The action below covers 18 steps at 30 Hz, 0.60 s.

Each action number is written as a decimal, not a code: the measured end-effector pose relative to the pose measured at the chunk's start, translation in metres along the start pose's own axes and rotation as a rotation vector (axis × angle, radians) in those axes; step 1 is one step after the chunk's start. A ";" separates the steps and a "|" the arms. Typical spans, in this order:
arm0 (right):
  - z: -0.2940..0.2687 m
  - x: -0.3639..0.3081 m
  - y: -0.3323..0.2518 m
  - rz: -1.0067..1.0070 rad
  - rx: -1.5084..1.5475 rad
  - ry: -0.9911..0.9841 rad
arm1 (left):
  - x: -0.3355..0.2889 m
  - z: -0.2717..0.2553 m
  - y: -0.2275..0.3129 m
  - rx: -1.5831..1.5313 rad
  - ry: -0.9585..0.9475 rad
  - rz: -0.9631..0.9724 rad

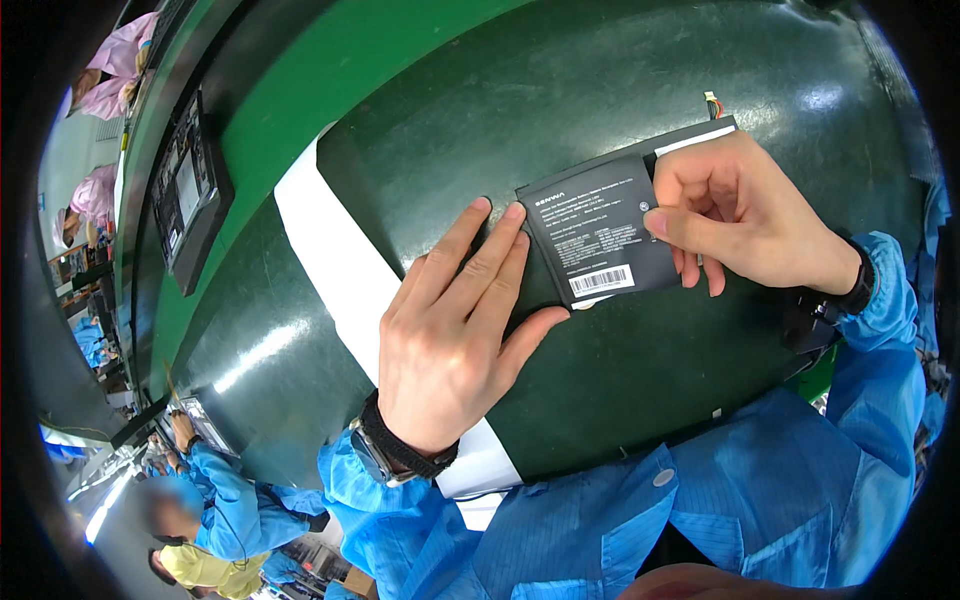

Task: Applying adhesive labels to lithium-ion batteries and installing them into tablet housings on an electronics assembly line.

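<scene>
A flat black battery pack (530, 196) lies on the green table. A short bundle of coloured wires with a white connector (712, 104) sticks out at its far right corner. Over its face lies a black label (600, 225) with pale print and a barcode. My right hand (745, 215) pinches the label's right edge between thumb and bent fingers. Stretched flat, my left hand (450, 330) rests beside the pack, its fingertips at the left edge and its thumb by the near left corner. A pale strip shows at the pack's far edge, near my right hand.
A long white sheet (345, 270) runs across the green table (590, 400), partly under my left hand. At the left, a dark-framed device (188, 195) stands on the bench. Further off, a person in a blue coat (235, 505) works at the same table; others sit beyond.
</scene>
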State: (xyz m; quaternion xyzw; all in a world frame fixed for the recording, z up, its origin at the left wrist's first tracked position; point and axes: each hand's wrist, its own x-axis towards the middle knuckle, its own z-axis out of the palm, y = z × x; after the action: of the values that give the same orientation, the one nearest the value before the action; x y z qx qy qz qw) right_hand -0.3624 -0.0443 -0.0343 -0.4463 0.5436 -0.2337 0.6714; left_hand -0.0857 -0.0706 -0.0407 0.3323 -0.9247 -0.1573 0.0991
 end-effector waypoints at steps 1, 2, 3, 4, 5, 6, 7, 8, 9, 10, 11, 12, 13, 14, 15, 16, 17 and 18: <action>0.000 0.000 -0.001 0.001 0.000 0.002 | 0.000 0.000 0.000 -0.001 0.000 0.000; 0.000 0.000 -0.001 0.012 -0.002 0.010 | 0.001 0.001 0.000 -0.002 0.001 0.001; 0.000 0.000 -0.002 0.022 -0.003 0.015 | 0.001 0.000 0.000 0.001 -0.004 -0.001; 0.000 0.000 -0.001 0.021 -0.002 0.014 | 0.001 -0.001 0.001 0.004 -0.007 -0.004; 0.000 0.000 0.000 0.013 -0.003 0.008 | 0.001 -0.001 0.001 0.005 -0.008 -0.006; 0.000 0.001 0.001 0.006 -0.003 0.007 | 0.001 -0.001 0.000 0.007 -0.008 -0.003; 0.001 0.002 0.002 0.007 -0.002 0.009 | 0.001 -0.001 -0.001 0.008 -0.008 0.000; 0.001 0.002 0.003 0.004 0.000 0.014 | 0.001 -0.001 -0.001 0.007 -0.009 0.002; 0.001 0.002 0.003 0.000 0.000 0.016 | 0.001 0.000 -0.001 0.010 -0.011 0.000; 0.001 0.003 0.003 0.000 -0.001 0.015 | 0.001 0.000 -0.001 0.012 -0.013 -0.002; 0.001 0.004 0.002 0.000 -0.001 0.013 | 0.001 0.000 -0.002 0.011 -0.013 -0.003; 0.002 0.005 0.002 -0.002 0.001 0.011 | 0.000 -0.001 -0.003 0.017 -0.015 -0.001; 0.003 0.006 0.001 -0.002 0.003 0.011 | -0.001 -0.002 -0.004 0.024 -0.017 0.001; 0.004 0.007 0.000 -0.005 0.007 0.006 | -0.002 -0.002 -0.006 0.024 -0.019 0.002; 0.004 0.007 0.000 -0.005 0.007 0.001 | -0.002 -0.002 -0.006 0.023 -0.017 0.003; 0.003 0.008 0.000 -0.003 0.007 0.003 | -0.002 -0.001 -0.007 0.021 -0.015 0.005; 0.003 0.008 0.000 0.001 0.007 0.001 | -0.001 0.000 -0.008 0.019 -0.014 0.006; 0.003 0.008 0.000 0.004 0.009 -0.004 | -0.002 -0.001 -0.008 0.022 -0.013 0.008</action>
State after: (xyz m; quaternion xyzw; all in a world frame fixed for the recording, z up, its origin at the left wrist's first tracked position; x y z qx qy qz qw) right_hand -0.3569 -0.0492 -0.0385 -0.4427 0.5421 -0.2339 0.6749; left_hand -0.0798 -0.0752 -0.0428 0.3284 -0.9284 -0.1489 0.0900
